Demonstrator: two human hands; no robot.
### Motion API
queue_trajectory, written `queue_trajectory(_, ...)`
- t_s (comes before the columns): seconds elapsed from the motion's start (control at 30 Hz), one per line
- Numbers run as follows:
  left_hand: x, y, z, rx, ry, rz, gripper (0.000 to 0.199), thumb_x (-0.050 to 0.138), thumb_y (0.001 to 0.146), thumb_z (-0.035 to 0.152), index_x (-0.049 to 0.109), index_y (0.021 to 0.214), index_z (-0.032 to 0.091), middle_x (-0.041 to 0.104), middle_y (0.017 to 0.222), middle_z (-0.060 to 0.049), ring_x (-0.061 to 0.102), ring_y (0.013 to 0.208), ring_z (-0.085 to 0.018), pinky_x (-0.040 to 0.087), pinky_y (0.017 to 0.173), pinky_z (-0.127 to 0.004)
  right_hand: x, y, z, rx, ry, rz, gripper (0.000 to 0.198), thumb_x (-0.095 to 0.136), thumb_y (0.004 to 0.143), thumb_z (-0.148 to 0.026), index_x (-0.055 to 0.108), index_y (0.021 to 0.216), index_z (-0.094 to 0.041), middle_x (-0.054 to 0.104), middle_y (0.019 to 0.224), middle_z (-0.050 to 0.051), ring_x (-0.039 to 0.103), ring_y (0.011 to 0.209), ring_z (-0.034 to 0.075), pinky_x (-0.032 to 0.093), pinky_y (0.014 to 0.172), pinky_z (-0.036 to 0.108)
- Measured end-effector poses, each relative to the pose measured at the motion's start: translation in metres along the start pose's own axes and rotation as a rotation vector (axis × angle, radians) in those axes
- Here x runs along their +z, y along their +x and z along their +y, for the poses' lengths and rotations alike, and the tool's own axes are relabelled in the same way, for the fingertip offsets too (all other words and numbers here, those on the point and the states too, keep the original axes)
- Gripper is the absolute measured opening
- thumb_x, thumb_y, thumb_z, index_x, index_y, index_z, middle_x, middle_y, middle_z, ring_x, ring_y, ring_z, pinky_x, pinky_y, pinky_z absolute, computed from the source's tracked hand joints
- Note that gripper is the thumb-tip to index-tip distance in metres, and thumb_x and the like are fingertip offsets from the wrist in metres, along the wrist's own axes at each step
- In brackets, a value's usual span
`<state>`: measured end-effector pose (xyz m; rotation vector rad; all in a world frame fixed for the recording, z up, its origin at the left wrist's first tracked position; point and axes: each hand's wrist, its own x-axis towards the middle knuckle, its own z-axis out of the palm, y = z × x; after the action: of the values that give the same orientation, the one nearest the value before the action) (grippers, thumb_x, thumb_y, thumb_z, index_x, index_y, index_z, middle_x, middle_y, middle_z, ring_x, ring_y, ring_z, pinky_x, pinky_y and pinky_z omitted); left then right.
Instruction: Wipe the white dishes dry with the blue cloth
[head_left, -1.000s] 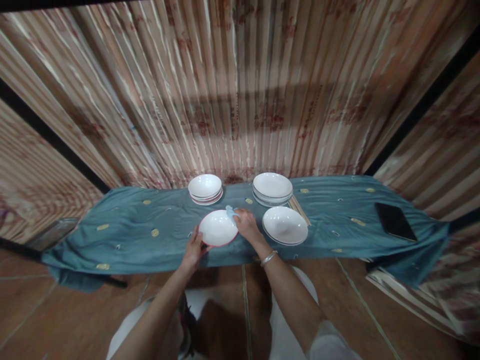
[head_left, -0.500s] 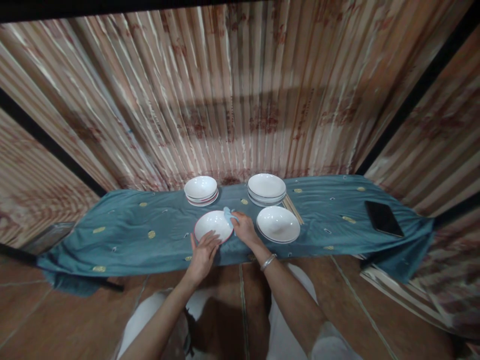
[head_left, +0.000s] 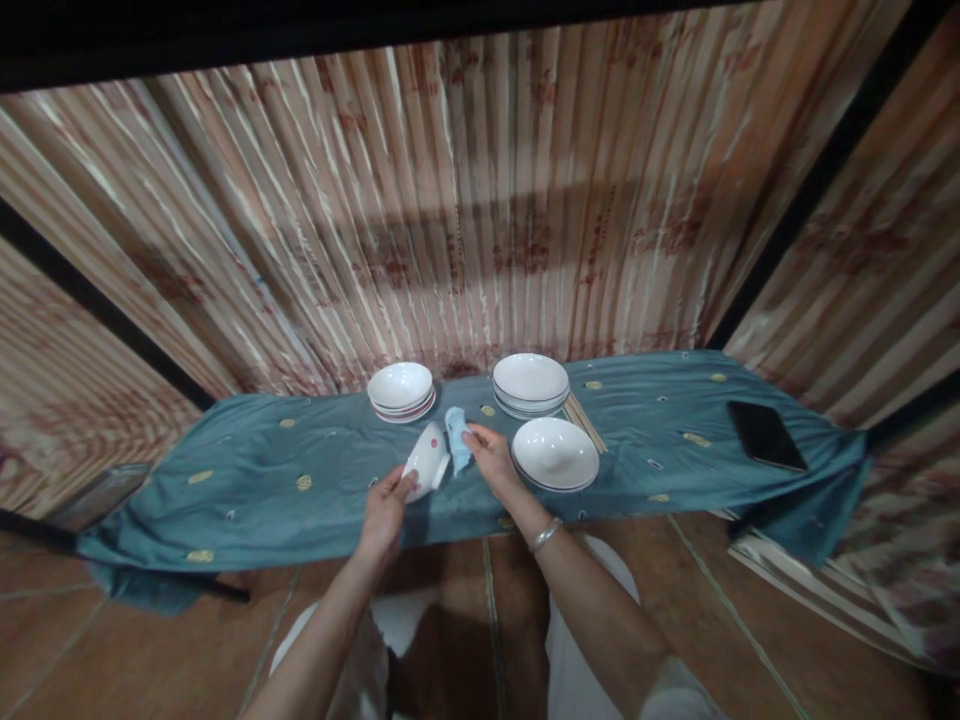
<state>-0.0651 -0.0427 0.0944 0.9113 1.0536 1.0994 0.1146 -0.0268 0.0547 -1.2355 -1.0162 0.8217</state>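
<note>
My left hand [head_left: 386,510] grips the rim of a white bowl [head_left: 426,462] with red marks on its outside. The bowl is tipped on its side, its foot facing right. My right hand [head_left: 489,455] pinches a light blue cloth [head_left: 457,438], which hangs just right of the bowl's foot. Behind the bowl stands a stack of white bowls [head_left: 400,386], some with red rims. To the right of my right hand lie wide white bowls [head_left: 555,455], one nested in another, near the front edge.
A stack of white plates [head_left: 530,378] stands at the back, with wooden chopsticks [head_left: 583,420] beside it. A black tablet [head_left: 766,435] lies at the right on the teal tablecloth [head_left: 262,480]. Dark posts [head_left: 806,200] and a pleated curtain [head_left: 480,230] enclose the table.
The bowl went from upright, its inside showing, to tipped on its side with its outside showing. My left hand moved from its inside to its rim; the cloth moved off its edge.
</note>
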Motion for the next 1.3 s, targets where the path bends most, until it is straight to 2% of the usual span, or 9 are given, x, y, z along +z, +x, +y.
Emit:
queue_trajectory(0.1, 0.007, -0.001, 0.005, 0.046, -0.097, -0.011, 0.037, 0.084, 0.053, 0.031, 0.072, 0.081, 0.011, 0.073, 0.072, -0.008, 0.069, 0.079, -0.025, 0.052, 0.072, -0.032, 0.001, -0.004, -0.011, -0.116, -0.078, 0.041, 0.027, 0.053, 0.084, -0.032, 0.070, 0.099, -0.017, 0.070, 0.108, 0.007, 0.064, 0.100, 0.020, 0.050, 0.090, 0.032)
queue_trajectory(0.2, 0.016, 0.000, 0.006, 0.012, -0.194, -0.074, 0.036, 0.083, 0.054, 0.028, 0.071, 0.082, 0.010, 0.075, 0.078, -0.011, 0.069, 0.088, -0.028, 0.054, 0.079, -0.038, 0.003, -0.014, -0.025, -0.295, -0.224, 0.031, 0.027, 0.050, 0.088, -0.028, 0.069, 0.105, -0.017, 0.062, 0.128, 0.010, 0.057, 0.117, 0.019, 0.041, 0.104, 0.033)
queue_trajectory(0.37, 0.017, 0.009, 0.001, -0.004, -0.272, -0.094, 0.026, 0.081, 0.057, 0.022, 0.072, 0.079, 0.011, 0.075, 0.078, -0.009, 0.070, 0.088, -0.026, 0.054, 0.082, -0.036, 0.020, -0.037, -0.039, -0.585, -0.632, -0.240, 0.040, 0.042, 0.095, -0.023, 0.053, 0.134, -0.018, 0.046, 0.146, 0.010, 0.034, 0.139, 0.020, 0.028, 0.114, 0.040)
queue_trajectory(0.47, 0.012, 0.017, -0.002, 0.005, -0.315, -0.047, 0.022, 0.078, 0.063, 0.025, 0.072, 0.080, 0.012, 0.075, 0.080, -0.007, 0.070, 0.089, -0.023, 0.053, 0.083, -0.032, 0.031, -0.041, -0.042, -0.649, -0.828, -0.332, 0.047, 0.044, 0.095, -0.022, 0.042, 0.143, -0.021, 0.036, 0.153, 0.010, 0.022, 0.144, 0.023, 0.022, 0.115, 0.048)
queue_trajectory(0.6, 0.005, 0.023, -0.007, -0.017, -0.380, -0.041, 0.028, 0.079, 0.065, 0.030, 0.073, 0.085, 0.011, 0.075, 0.081, -0.007, 0.070, 0.086, -0.021, 0.053, 0.083, -0.031, 0.040, -0.034, -0.042, -0.629, -0.927, -0.289, 0.048, 0.047, 0.096, -0.025, 0.041, 0.143, -0.022, 0.035, 0.153, 0.010, 0.021, 0.144, 0.024, 0.021, 0.114, 0.048)
queue_trajectory(0.77, 0.001, 0.028, -0.011, -0.043, -0.460, -0.030, 0.026, 0.079, 0.067, 0.028, 0.073, 0.084, 0.010, 0.075, 0.079, -0.007, 0.071, 0.075, -0.019, 0.055, 0.083, -0.031, 0.049, -0.023, -0.036, -0.614, -0.913, -0.189, 0.043, 0.040, 0.098, -0.029, 0.045, 0.140, -0.021, 0.039, 0.151, 0.009, 0.024, 0.143, 0.023, 0.022, 0.113, 0.044)
queue_trajectory(0.9, -0.002, 0.034, -0.010, -0.092, -0.488, -0.007, 0.020, 0.074, 0.073, 0.024, 0.073, 0.087, 0.011, 0.076, 0.081, -0.008, 0.072, 0.086, -0.023, 0.055, 0.087, -0.035, 0.053, -0.013, -0.026, -0.561, -0.837, -0.151, 0.042, 0.033, 0.099, -0.029, 0.049, 0.138, -0.021, 0.043, 0.148, 0.008, 0.030, 0.141, 0.022, 0.025, 0.114, 0.042)
queue_trajectory(1.1, -0.009, 0.042, -0.015, -0.149, -0.535, 0.029, 0.026, 0.064, 0.082, 0.020, 0.069, 0.103, 0.007, 0.076, 0.087, -0.012, 0.069, 0.101, -0.027, 0.052, 0.095, -0.039, 0.050, 0.005, -0.007, -0.408, -0.584, -0.114, 0.044, 0.030, 0.098, -0.030, 0.052, 0.135, -0.022, 0.048, 0.145, 0.007, 0.040, 0.136, 0.017, 0.029, 0.116, 0.040)
queue_trajectory(1.3, -0.017, 0.047, -0.019, -0.234, -0.604, 0.029, 0.042, 0.053, 0.089, 0.022, 0.056, 0.129, 0.007, 0.074, 0.103, -0.015, 0.067, 0.105, -0.027, 0.051, 0.096, -0.042, 0.046, 0.005, 0.017, -0.187, -0.447, -0.101, 0.048, 0.029, 0.097, -0.040, 0.050, 0.137, -0.021, 0.046, 0.146, 0.006, 0.038, 0.138, 0.017, 0.027, 0.117, 0.038)
